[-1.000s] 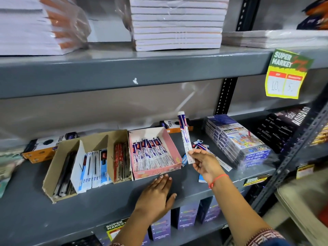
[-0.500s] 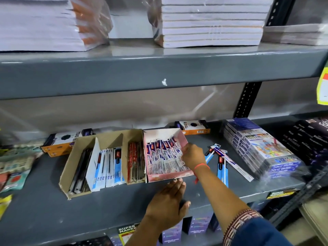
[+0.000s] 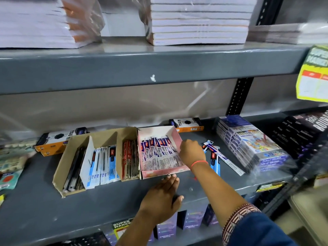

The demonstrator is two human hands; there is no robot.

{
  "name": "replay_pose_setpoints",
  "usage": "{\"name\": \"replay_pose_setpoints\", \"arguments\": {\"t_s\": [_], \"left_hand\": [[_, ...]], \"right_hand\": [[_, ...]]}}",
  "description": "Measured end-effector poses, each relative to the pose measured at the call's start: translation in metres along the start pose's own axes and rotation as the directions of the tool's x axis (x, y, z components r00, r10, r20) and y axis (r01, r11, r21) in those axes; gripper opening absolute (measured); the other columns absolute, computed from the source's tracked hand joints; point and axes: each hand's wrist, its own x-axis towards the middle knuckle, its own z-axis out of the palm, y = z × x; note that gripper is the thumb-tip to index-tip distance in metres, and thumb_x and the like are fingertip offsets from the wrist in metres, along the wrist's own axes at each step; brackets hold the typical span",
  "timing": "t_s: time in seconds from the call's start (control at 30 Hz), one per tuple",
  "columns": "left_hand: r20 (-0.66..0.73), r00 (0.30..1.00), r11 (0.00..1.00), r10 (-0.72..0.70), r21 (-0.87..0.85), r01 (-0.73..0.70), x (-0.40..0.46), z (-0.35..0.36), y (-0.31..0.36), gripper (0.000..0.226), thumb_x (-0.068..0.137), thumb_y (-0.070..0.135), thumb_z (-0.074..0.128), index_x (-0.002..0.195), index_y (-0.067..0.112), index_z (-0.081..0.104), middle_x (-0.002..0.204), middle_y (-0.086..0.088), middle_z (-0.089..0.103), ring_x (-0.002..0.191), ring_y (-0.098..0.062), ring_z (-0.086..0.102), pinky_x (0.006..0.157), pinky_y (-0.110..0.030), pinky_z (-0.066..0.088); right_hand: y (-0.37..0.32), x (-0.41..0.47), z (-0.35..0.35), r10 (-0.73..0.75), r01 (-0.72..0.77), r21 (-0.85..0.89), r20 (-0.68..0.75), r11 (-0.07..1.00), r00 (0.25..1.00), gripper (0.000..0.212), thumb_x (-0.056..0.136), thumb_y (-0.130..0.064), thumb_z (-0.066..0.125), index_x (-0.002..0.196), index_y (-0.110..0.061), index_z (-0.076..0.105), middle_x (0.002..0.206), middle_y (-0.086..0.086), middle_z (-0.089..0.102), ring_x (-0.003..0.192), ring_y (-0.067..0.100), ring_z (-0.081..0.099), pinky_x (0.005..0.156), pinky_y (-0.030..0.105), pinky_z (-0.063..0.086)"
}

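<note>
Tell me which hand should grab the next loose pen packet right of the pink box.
Likely right: the right hand sits beside the loose packets, while the left hand lies flat at the pink box front.

A black-and-orange box (image 3: pixel 67 137) at the back left of the shelf reads "TRIO" in white. A second black-and-orange box (image 3: pixel 186 123), behind the pink box (image 3: pixel 165 172), carries the same word. The pen packets (image 3: pixel 156 153) in that pink box, beside my right hand (image 3: pixel 192 153), read "Ezee click" in blue. In the cardboard box (image 3: pixel 61 167) next to it, the blue-and-white packets (image 3: pixel 106 162) show a red "Flair" logo and the word "Blue". A yellow tag (image 3: pixel 122 226) on the shelf edge below me says "SUPER MARKET". The stacked colour sets (image 3: pixel 266 153) to my right show "12". The yellow sign (image 3: pixel 314 77) at the right edge is too blurred to read.
</note>
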Motion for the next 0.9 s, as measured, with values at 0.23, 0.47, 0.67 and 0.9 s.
{"name": "replay_pose_setpoints", "arguments": {"t_s": [0.23, 0.47, 0.67, 0.9], "left_hand": [[-0.052, 0.997, 0.996, -0.058, 0.065, 0.061, -0.01, 0.002, -0.017, 0.097, 0.075, 0.071, -0.015, 0.143, 0.014, 0.025, 0.15, 0.003, 0.017, 0.139, -0.018, 0.022, 0.108, -0.027, -0.002], [0.014, 0.989, 0.989, -0.144, 0.009, 0.144, -0.025, -0.002, -0.028, 0.118, 0.051, 0.073, -0.035, 0.146, 0.02, 0.009, 0.155, 0.006, 0.002, 0.142, -0.009, 0.002, 0.106, -0.019, -0.009], [0.007, 0.989, 0.989, -0.149, -0.016, 0.149, -0.025, 0.0, -0.029, 0.116, 0.052, 0.073, -0.035, 0.146, 0.021, 0.01, 0.156, 0.005, 0.006, 0.141, -0.008, 0.001, 0.106, -0.018, -0.009], [0.011, 0.99, 0.99, -0.142, -0.013, 0.142, -0.024, -0.002, -0.028, 0.108, 0.056, 0.07, -0.029, 0.146, 0.022, 0.008, 0.153, 0.011, -0.002, 0.138, -0.002, -0.004, 0.105, -0.018, -0.011]], "right_hand": [[0.063, -0.009, -0.019, 0.222, -0.22, 0.033, -0.137, 0.975, 0.965, 0.033, 0.089, -0.004, 0.042, 0.117, -0.005, 0.06, 0.121, 0.02, 0.063, 0.114, 0.037, 0.059, 0.088, 0.038, 0.05], [0.119, -0.01, -0.019, 0.402, -0.406, -0.129, -0.054, 0.905, 0.914, 0.04, 0.094, -0.01, 0.038, 0.132, -0.005, 0.049, 0.136, 0.019, 0.051, 0.129, 0.034, 0.046, 0.102, 0.044, 0.044], [0.126, -0.001, -0.017, 0.413, -0.415, -0.134, -0.042, 0.9, 0.91, 0.037, 0.092, -0.007, 0.041, 0.126, -0.004, 0.054, 0.131, 0.019, 0.056, 0.126, 0.034, 0.047, 0.101, 0.044, 0.044], [0.133, 0.008, -0.023, 0.462, -0.467, 0.104, 0.066, 0.878, 0.884, 0.027, 0.091, -0.003, 0.042, 0.11, 0.005, 0.06, 0.104, 0.023, 0.065, 0.096, 0.041, 0.065, 0.084, 0.05, 0.057]]}}
